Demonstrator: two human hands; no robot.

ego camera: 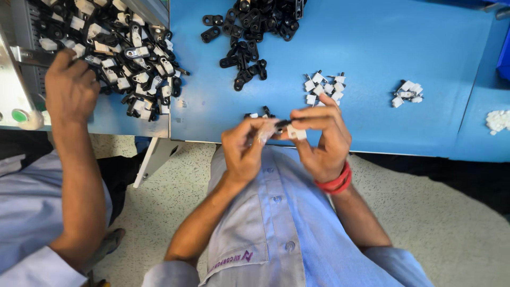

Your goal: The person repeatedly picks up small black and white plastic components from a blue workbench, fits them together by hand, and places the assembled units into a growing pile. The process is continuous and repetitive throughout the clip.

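- A co-worker's hand (69, 87) reaches from far left of the blue table (382, 53) into a mixed heap of black and white parts (125, 53), which lies on a second table surface left of the blue table's left edge; a green button (19, 115) sits left of that hand.
- A pile of black clips (252, 32) lies at the blue table's top centre, trailing down toward its near edge.
- The left hand (244, 151) is held just off the blue table's near edge, over the light blue shirt (276, 223); its fingers (260, 127) are drawn together, pinching the left end of a small black-and-white part (289, 130).
- That part sits between the two hands, just in front of the blue table's near edge, its black end toward the left fingertips and its white end toward the right.
- The right hand (321, 141), with red bangles (336, 182) at the wrist, closes thumb and forefinger on the part's right end.
- A cluster of white pieces (324, 87) lies on the blue table just beyond the right hand.
- A smaller white cluster (406, 93) lies further right on the blue table.
- More white bits (498, 120) sit at the far right, past the blue table's seam.
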